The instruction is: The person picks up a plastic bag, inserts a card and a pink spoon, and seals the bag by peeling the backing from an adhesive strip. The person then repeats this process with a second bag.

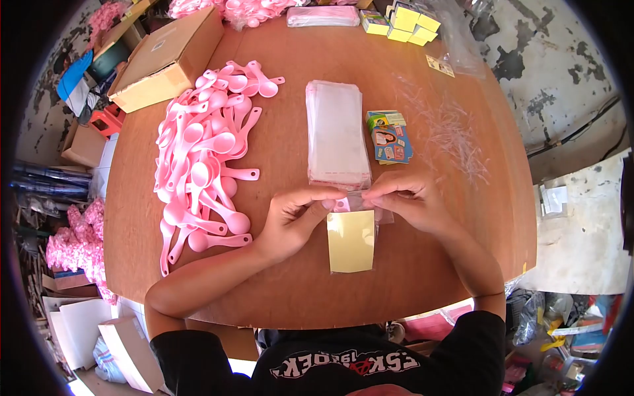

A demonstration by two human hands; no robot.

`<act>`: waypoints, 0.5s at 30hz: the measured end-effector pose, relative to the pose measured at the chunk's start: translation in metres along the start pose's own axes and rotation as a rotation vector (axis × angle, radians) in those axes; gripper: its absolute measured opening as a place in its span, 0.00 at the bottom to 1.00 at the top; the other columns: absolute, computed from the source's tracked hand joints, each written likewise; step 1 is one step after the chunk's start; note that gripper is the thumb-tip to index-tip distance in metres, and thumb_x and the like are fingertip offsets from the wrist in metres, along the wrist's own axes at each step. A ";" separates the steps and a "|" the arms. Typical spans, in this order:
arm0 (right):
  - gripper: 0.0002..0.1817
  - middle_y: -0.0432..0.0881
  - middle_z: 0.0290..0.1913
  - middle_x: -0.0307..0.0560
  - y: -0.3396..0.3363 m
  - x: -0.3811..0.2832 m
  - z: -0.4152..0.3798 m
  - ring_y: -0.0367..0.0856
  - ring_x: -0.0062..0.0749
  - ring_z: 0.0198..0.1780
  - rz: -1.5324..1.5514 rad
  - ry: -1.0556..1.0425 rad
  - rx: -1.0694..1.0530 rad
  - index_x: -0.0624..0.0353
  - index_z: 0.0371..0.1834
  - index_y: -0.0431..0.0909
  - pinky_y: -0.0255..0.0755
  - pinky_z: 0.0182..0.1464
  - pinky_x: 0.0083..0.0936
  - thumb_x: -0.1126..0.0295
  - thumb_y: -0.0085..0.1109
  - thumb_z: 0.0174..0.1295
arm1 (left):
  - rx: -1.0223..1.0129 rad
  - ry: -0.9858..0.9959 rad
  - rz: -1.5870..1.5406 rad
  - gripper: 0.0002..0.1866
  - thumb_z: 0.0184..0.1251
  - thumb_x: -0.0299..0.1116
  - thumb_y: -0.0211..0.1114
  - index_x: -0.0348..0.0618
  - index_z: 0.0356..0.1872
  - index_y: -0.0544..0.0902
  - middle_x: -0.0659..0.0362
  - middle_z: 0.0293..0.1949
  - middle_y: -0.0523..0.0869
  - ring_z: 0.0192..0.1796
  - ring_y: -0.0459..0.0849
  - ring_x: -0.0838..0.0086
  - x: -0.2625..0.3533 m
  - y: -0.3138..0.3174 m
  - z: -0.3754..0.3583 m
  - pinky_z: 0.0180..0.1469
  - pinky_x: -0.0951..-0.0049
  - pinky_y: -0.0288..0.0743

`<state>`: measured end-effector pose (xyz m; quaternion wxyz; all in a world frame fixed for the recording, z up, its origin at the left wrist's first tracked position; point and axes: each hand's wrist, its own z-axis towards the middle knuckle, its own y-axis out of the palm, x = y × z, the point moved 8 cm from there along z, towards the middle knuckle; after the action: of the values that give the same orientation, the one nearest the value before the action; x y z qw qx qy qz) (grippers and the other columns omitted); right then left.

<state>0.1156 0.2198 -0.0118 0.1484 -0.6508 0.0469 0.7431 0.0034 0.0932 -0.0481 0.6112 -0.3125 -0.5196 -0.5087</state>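
Observation:
Both hands meet at the near middle of the table, over a small clear plastic bag (pixel 376 236). A pale yellow card (pixel 351 241) lies in it, and the holed end of a pink spoon handle (pixel 341 205) shows above the card. My left hand (pixel 297 214) pinches the bag's upper left edge between thumb and forefinger. Opposite it, my right hand (pixel 409 197) pinches the upper right edge. Just beyond the fingers lies a stack of clear plastic bags (pixel 335 132). Printed cards (pixel 393 142) sit to the right of that stack.
Pink measuring spoons (pixel 198 168) are heaped on the left of the wooden table (pixel 277 145). A cardboard box (pixel 165 59) stands behind them. Thin clear plastic strips (pixel 456 138) lie scattered at the right. Yellow card stacks (pixel 409 23) and more bags (pixel 323 16) line the far edge.

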 end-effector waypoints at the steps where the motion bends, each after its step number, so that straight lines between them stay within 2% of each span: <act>1: 0.06 0.87 0.38 0.46 0.000 -0.002 0.001 0.85 0.23 0.35 -0.049 -0.051 -0.008 0.66 0.42 0.86 0.78 0.37 0.19 0.78 0.60 0.66 | -0.015 0.008 -0.003 0.11 0.75 0.22 0.55 0.33 0.51 0.84 0.56 0.47 0.88 0.50 0.83 0.76 0.002 0.000 0.000 0.55 0.75 0.76; 2: 0.06 0.87 0.37 0.46 0.000 -0.005 0.001 0.85 0.24 0.37 -0.097 -0.102 -0.016 0.65 0.41 0.86 0.78 0.39 0.19 0.79 0.60 0.66 | -0.030 0.017 -0.006 0.12 0.74 0.19 0.53 0.33 0.50 0.84 0.56 0.47 0.87 0.51 0.84 0.75 0.004 0.001 0.000 0.56 0.74 0.76; 5: 0.08 0.87 0.38 0.46 0.002 -0.007 0.001 0.84 0.24 0.40 -0.095 -0.075 -0.056 0.65 0.40 0.86 0.76 0.42 0.20 0.83 0.59 0.62 | -0.060 0.018 -0.022 0.12 0.73 0.16 0.52 0.33 0.48 0.84 0.54 0.47 0.87 0.52 0.84 0.72 0.003 0.000 0.000 0.58 0.73 0.76; 11: 0.14 0.87 0.37 0.46 0.006 -0.013 0.000 0.84 0.26 0.39 -0.162 -0.102 -0.111 0.64 0.38 0.87 0.74 0.40 0.21 0.89 0.55 0.54 | -0.050 0.019 -0.033 0.13 0.71 0.14 0.50 0.32 0.45 0.84 0.52 0.47 0.87 0.53 0.84 0.71 0.001 -0.002 -0.001 0.60 0.71 0.75; 15: 0.14 0.86 0.37 0.46 0.008 -0.018 0.001 0.84 0.27 0.39 -0.203 -0.152 -0.111 0.65 0.38 0.87 0.74 0.40 0.21 0.89 0.55 0.54 | -0.058 -0.006 -0.080 0.14 0.71 0.14 0.49 0.32 0.45 0.84 0.52 0.47 0.87 0.54 0.84 0.70 -0.003 -0.004 -0.001 0.60 0.70 0.75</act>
<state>0.1148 0.2095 0.0052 0.1900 -0.6010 -0.0718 0.7730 0.0005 0.0926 -0.0522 0.5793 -0.3106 -0.5186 -0.5468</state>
